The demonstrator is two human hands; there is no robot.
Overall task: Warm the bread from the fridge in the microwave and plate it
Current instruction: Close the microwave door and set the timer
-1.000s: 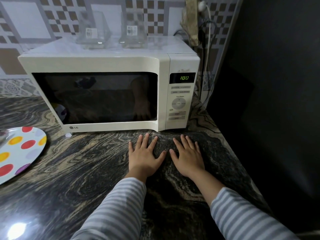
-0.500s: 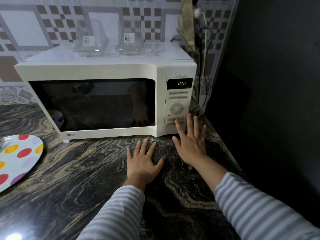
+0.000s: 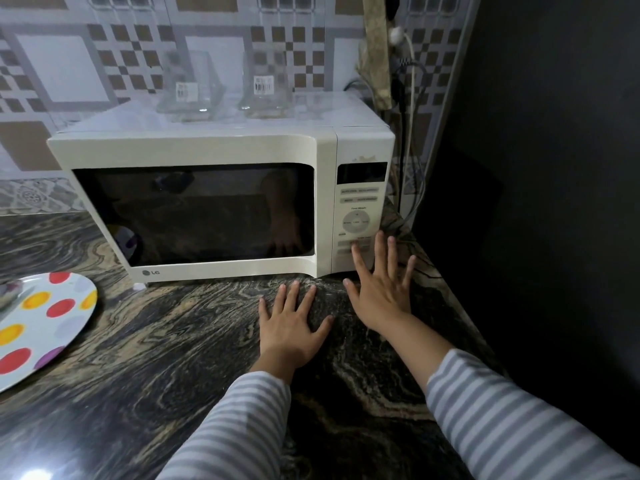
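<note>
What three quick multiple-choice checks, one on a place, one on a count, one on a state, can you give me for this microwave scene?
1. Where does the left hand rest?
A. flat on the countertop
B. on the door handle
C. on the plate

2. How many clear glass containers stand on top of the microwave?
A. one
B. two
C. four

3. How is the microwave door?
A. wide open
B. taken off
C. closed

Answers:
1 A, its palm and spread fingers lie on the stone in front of the oven.
2 B, two stand side by side, each with a label.
3 C, the door sits flush with the front while the right hand reaches the control panel.
</note>
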